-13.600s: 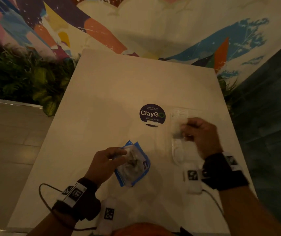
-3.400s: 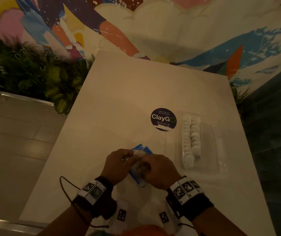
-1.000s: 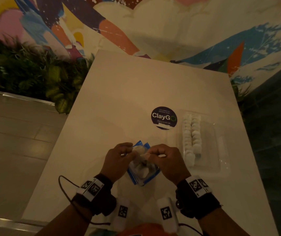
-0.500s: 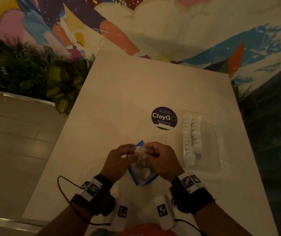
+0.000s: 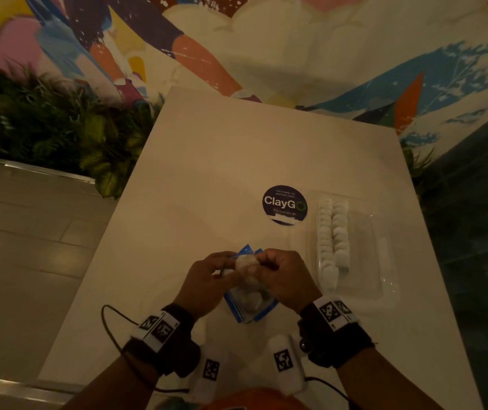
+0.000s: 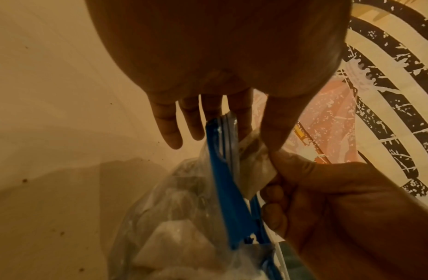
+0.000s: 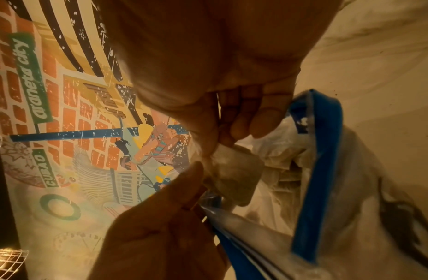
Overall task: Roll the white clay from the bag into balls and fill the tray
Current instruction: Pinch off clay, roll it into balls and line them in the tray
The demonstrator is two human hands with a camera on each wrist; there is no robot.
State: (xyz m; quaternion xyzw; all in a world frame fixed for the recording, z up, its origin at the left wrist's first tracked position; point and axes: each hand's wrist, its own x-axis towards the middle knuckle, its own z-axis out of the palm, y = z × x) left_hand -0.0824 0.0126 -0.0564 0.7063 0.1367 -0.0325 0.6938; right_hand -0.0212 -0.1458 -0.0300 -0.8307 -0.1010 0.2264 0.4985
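A clear zip bag point(image 5: 248, 304) with blue edges hangs between my hands above the near part of the white table point(image 5: 236, 149). My left hand point(image 5: 226, 263) pinches the bag's blue rim point(image 6: 222, 161) between thumb and fingers. My right hand point(image 5: 263, 261) pinches a lump of white clay point(image 7: 234, 170) at the bag's mouth, thumb against curled fingers. More white clay point(image 6: 169, 238) lies lower in the bag. To the right, a clear plastic tray point(image 5: 381, 279) holds two rows of several white clay balls point(image 5: 332, 232) along its left side.
A round dark ClayGo sticker point(image 5: 284, 204) sits on the table beyond the bag. White tagged units point(image 5: 284, 362) and cables lie at the near edge. Green plants point(image 5: 59, 137) stand left of the table, with a painted wall behind.
A second ago both hands held the bag's mouth open. Since then my right fingers went into the bag and now hold a clay lump at its mouth. The left hand keeps the rim.
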